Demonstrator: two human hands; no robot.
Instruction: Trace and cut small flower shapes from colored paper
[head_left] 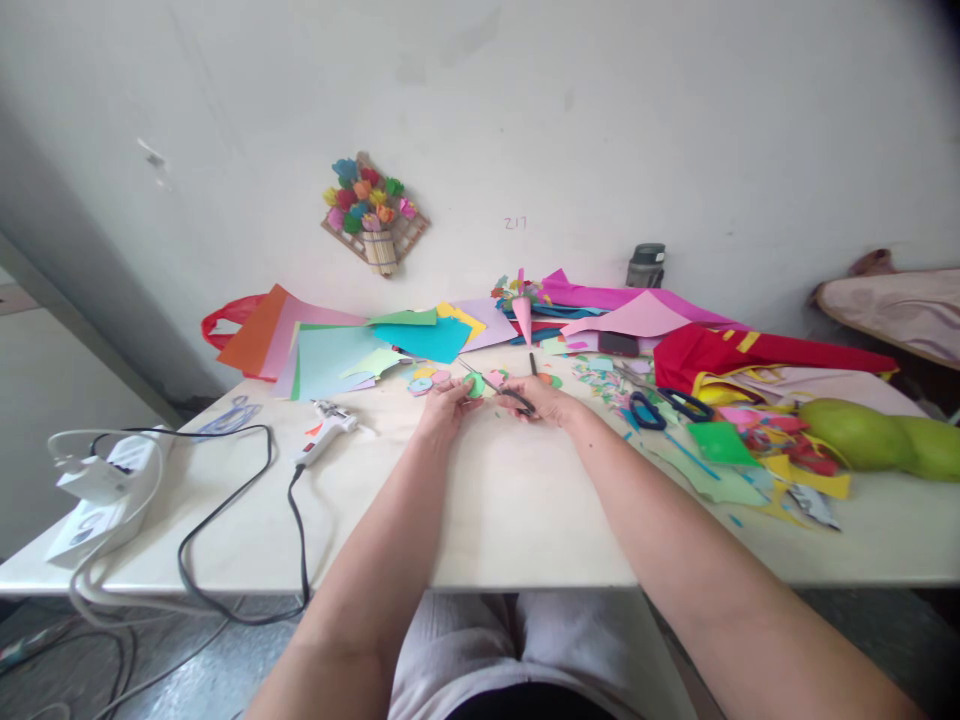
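In the middle of the table my left hand pinches a small round piece of green paper. My right hand is closed round the dark handles of a pair of scissors, whose blades point left toward the green paper. Whether the blades touch its edge I cannot tell. Small coloured paper discs lie just beyond my left hand. A dark pen-like stick shows behind my right hand, near an orange and green paper piece.
A glue gun with a black cord lies left, near a white power strip. Coloured paper sheets spread along the back. To the right are blue-handled scissors, paper scraps, red cloth and green fruit-like objects.
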